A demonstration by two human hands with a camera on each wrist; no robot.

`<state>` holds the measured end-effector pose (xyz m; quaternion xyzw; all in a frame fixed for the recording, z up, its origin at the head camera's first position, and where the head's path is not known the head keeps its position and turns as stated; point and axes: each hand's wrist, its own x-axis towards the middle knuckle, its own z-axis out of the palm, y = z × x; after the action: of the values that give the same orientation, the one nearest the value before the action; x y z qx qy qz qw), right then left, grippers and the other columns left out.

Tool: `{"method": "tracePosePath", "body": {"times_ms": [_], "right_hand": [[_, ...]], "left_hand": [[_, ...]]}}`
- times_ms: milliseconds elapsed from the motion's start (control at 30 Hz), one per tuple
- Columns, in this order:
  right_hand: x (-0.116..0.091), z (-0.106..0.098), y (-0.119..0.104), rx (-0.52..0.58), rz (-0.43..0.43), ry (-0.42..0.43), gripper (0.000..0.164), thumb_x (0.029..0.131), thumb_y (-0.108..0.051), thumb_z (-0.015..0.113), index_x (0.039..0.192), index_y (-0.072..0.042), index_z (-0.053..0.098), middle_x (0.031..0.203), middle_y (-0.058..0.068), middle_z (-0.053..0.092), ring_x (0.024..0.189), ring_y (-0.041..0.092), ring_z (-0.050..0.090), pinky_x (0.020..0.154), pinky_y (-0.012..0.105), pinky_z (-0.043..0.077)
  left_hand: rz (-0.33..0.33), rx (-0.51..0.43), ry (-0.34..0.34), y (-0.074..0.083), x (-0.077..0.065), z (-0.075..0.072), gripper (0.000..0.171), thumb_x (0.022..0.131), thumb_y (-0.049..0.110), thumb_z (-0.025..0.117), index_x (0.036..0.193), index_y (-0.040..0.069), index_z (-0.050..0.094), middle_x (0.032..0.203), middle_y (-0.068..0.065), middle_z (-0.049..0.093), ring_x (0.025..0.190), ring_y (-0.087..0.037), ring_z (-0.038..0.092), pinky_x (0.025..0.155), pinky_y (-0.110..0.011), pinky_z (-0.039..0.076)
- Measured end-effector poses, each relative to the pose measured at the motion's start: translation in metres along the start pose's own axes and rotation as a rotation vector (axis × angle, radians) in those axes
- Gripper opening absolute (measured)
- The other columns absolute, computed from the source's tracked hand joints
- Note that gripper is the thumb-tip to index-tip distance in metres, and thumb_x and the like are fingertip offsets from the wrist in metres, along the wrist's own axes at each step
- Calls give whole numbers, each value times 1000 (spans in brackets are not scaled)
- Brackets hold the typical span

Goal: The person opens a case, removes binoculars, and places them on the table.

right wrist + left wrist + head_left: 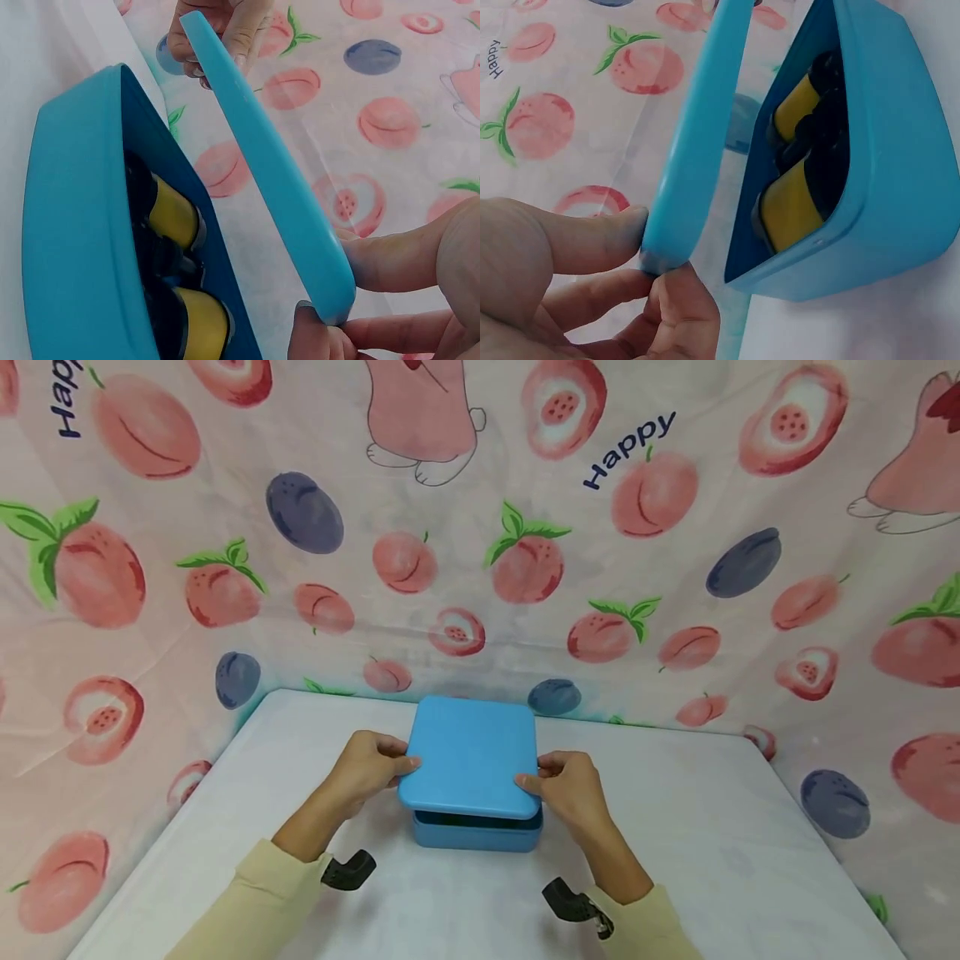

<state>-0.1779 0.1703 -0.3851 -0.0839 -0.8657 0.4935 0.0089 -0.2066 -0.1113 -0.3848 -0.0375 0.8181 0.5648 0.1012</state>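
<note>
A light-blue lid (472, 756) hangs tilted over a blue box (476, 833), with a dark gap along the near side. My left hand (367, 764) pinches the lid's left edge, thumb on top and fingers beneath. At the opposite edge my right hand (570, 785) grips it the same way. Both wrist views show the lid clear of the box's rim. Inside the box lies a black and yellow object (791, 206) with two barrels joined in the middle, like binoculars; the box walls hide part of it.
The box stands on a white-covered table (675, 843), close to its back edge. A fruit-print cloth (465, 502) hangs behind and at both sides. Black wrist-camera mounts (348, 870) stick out at the sleeves.
</note>
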Motion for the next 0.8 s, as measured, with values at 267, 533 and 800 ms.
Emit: {"method": "tracePosePath", "body": {"times_ms": [267, 533, 800], "right_hand": [[-6, 4, -9, -2, -10, -8, 45, 90, -15, 83, 127, 6, 69, 110, 17, 70, 102, 27, 65, 81, 34, 58], [-10, 12, -12, -5, -27, -12, 45, 89, -13, 83, 126, 7, 69, 113, 18, 71, 104, 28, 65, 86, 39, 60], [-12, 23, -16, -19, -42, -32, 47, 89, -16, 83, 128, 5, 69, 117, 18, 71, 110, 29, 67, 92, 45, 61]], "left_hand": [[22, 4, -24, -1, -5, -11, 41, 97, 11, 73, 131, -11, 64, 128, -26, 67, 95, -20, 73, 92, -41, 64], [23, 3, -37, -7, -10, -20, 42, 97, 9, 73, 132, -12, 63, 130, -27, 66, 97, -21, 73, 94, -43, 63], [13, 28, -34, -13, -15, -32, 45, 97, 10, 73, 134, -12, 61, 134, -28, 63, 104, -25, 72, 97, -44, 62]]}}
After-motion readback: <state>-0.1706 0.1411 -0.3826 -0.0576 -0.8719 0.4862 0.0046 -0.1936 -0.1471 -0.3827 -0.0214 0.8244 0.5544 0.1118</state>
